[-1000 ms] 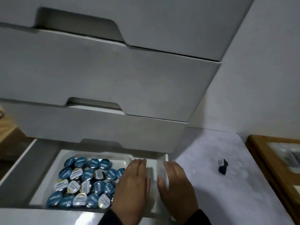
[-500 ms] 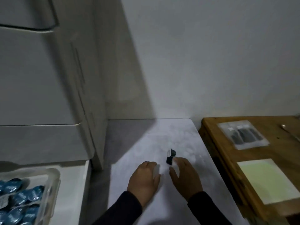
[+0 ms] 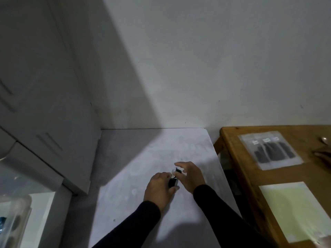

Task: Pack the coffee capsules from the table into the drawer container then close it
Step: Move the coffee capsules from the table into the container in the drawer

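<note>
table (image 3: pixel 136 169): grey top, both hands over its right half.
left hand (image 3: pixel 158 189): fingers curled round a dark capsule (image 3: pixel 173 182).
right hand (image 3: pixel 192 175): fingers curved round a second capsule (image 3: pixel 176 171), just behind the first.
capsule axes: too blurred to tell.

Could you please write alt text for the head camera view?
Two hands meet over two small dark coffee capsules on a pale grey table: the left hand grips one, the right hand curls round the other.
</note>
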`<state>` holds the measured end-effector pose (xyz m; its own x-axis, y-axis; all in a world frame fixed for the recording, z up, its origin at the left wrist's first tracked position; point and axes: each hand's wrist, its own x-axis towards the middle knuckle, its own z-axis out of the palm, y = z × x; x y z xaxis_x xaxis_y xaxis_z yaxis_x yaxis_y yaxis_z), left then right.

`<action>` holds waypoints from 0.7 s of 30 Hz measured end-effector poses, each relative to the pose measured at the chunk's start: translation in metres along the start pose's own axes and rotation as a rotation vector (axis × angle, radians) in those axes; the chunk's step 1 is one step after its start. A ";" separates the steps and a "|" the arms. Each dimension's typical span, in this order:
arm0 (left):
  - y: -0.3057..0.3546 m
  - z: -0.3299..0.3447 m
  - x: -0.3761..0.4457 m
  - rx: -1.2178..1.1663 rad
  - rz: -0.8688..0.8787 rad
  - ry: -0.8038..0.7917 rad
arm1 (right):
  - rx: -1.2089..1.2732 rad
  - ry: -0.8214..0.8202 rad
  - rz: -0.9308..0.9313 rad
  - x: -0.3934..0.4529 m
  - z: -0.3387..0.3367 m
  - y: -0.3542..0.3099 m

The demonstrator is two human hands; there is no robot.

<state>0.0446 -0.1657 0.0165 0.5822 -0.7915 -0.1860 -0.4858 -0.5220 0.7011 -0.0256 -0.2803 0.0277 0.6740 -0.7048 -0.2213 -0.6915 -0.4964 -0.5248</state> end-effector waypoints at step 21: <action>0.004 0.000 0.000 -0.429 -0.251 0.033 | 0.071 0.062 0.144 -0.004 0.017 0.034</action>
<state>0.0426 -0.1683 0.0191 0.6705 -0.6443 -0.3678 -0.0206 -0.5117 0.8589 -0.0473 -0.2858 -0.0028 0.5500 -0.7973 -0.2486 -0.7583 -0.3519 -0.5488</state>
